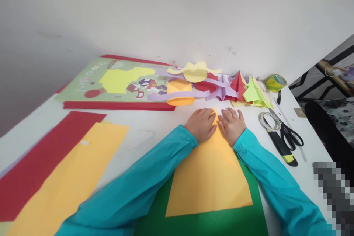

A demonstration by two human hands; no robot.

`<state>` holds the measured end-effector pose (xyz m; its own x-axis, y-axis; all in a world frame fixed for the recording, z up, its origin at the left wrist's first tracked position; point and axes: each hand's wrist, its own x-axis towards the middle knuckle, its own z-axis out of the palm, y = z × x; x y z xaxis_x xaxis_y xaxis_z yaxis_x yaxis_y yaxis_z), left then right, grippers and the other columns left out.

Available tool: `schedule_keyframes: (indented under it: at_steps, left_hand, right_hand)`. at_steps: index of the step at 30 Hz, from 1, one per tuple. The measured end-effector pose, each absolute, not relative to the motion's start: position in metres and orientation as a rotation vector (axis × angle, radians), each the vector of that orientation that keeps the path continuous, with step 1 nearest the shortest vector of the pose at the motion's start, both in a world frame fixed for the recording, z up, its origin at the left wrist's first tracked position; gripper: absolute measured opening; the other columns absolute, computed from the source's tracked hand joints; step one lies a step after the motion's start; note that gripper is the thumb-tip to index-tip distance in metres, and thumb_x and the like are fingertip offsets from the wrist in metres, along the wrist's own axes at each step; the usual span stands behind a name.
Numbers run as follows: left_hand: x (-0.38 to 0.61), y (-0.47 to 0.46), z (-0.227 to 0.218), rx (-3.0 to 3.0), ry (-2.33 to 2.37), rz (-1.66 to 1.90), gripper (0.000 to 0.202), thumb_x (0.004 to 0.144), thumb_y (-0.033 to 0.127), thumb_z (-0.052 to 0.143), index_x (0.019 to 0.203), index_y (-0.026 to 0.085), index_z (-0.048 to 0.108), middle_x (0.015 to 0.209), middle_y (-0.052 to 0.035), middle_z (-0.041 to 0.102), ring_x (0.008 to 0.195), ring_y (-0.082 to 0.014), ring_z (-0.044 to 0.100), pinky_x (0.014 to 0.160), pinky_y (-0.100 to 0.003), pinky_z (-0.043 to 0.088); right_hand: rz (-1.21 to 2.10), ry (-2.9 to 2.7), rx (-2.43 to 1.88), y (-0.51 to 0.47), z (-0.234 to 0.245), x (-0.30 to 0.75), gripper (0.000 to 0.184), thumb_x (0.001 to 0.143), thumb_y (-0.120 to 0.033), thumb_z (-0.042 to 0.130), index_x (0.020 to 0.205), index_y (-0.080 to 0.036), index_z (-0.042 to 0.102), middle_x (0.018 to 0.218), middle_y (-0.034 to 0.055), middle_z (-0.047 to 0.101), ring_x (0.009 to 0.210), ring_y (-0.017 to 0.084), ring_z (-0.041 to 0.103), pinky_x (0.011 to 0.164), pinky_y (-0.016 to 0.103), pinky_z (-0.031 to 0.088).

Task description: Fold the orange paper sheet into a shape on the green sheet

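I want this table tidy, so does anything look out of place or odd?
A small white patch, possibly a scrap, sits on the orange sheet at left, looking stray against its plain surface.

The left hand (201,124) and right hand (231,125) hide parts of the folded orange sheet (210,177) near its tip. Beneath them, the green sheet (235,225) runs past the bottom edge. Left of the hands, the picture's edge cuts the red sheet (52,155). Beyond the left hand, lettering (90,74) is too blurred to read.
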<state>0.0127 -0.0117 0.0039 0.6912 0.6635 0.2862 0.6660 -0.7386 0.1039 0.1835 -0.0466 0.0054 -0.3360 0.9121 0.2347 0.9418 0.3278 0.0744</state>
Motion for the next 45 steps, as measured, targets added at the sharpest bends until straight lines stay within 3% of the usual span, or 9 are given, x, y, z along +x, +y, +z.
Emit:
schedule_keyframes:
  at_steps: [45]
  left_hand:
    - [0.012,-0.011,0.001,-2.872,-1.123,-0.466,0.039,0.089,0.031,0.046,0.117,0.006,0.058,0.12,-0.0195,0.058,0.109,-0.0312,0.053,0.093,-0.044,0.042]
  right_hand:
    - [-0.433,-2.403,-1.592,-0.059,-0.002,0.187,0.034,0.098,-0.03,0.039,0.116,-0.017,0.065,0.128,0.0092,0.063,0.123,0.029,0.048,0.105,0.054,0.025]
